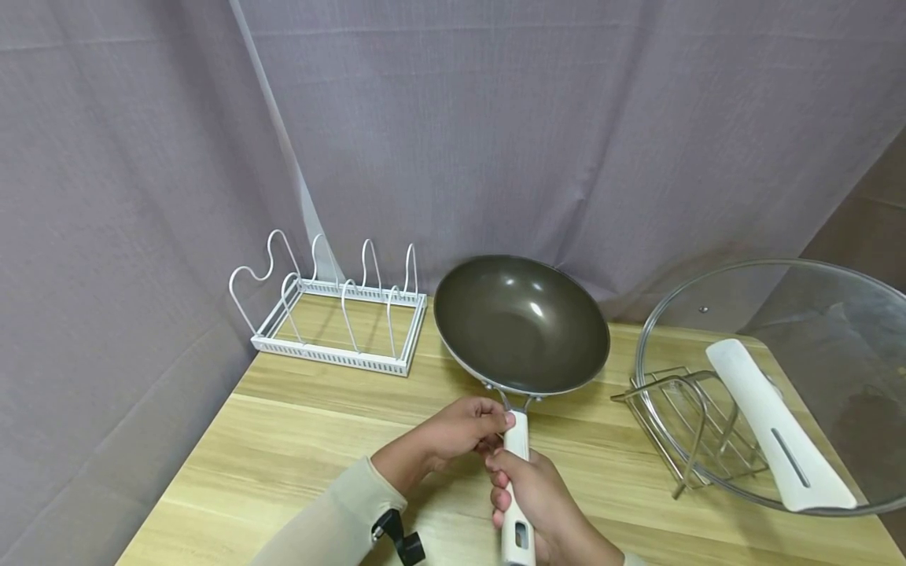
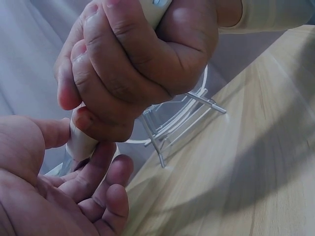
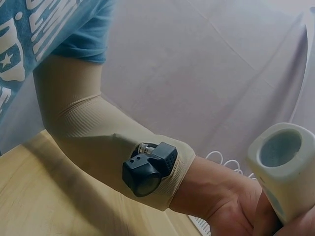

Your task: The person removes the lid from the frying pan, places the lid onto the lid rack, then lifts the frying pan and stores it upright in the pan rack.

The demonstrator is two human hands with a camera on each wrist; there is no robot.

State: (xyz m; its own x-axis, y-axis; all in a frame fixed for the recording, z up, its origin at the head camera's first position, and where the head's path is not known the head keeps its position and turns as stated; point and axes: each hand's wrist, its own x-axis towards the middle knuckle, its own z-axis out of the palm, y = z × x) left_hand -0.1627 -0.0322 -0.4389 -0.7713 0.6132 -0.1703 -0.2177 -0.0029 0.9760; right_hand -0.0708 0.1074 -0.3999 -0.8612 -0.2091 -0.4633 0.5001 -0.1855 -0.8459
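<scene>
This looks like a staged recording corner set up with kitchen gear, not a working kitchen: grey-purple cloth curtains [image 1: 538,118] hang as a backdrop on every side of a pale wooden desk [image 1: 297,440]. On the desk stand only cookware and storage items: a dark non-stick wok [image 1: 521,324], a white wire pan rack [image 1: 333,314], and a steel wire rack [image 1: 690,424] bearing a large glass lid [image 1: 842,346]. A small black camera [image 3: 147,168] strapped over a beige sleeve [image 3: 93,142] also points to a filmed setup.
</scene>
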